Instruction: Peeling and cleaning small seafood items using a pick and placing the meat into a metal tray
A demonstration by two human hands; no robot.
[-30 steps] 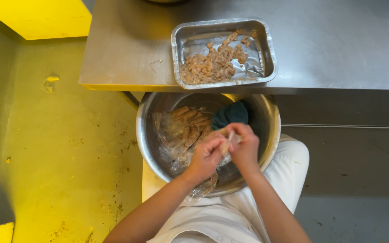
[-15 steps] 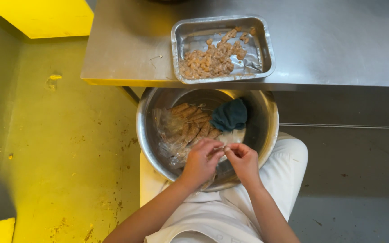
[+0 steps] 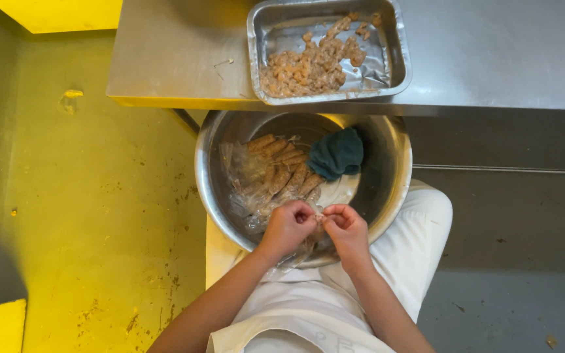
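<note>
Both hands pinch a small shrimp over a steel bowl.

Head view: left hand (image 3: pixel 290 225) and right hand (image 3: pixel 346 230) meet fingertip to fingertip, each grip pressed together on the shrimp (image 3: pixel 320 216) at the bowl's (image 3: pixel 397 171) 6 o'clock rim. Unpeeled shrimp (image 3: pixel 277 171) lie inside beside a dark cloth (image 3: pixel 336 153); at 12 o'clock, a foil tray (image 3: pixel 259 39) sits on the table (image 3: pixel 171 55).
</note>
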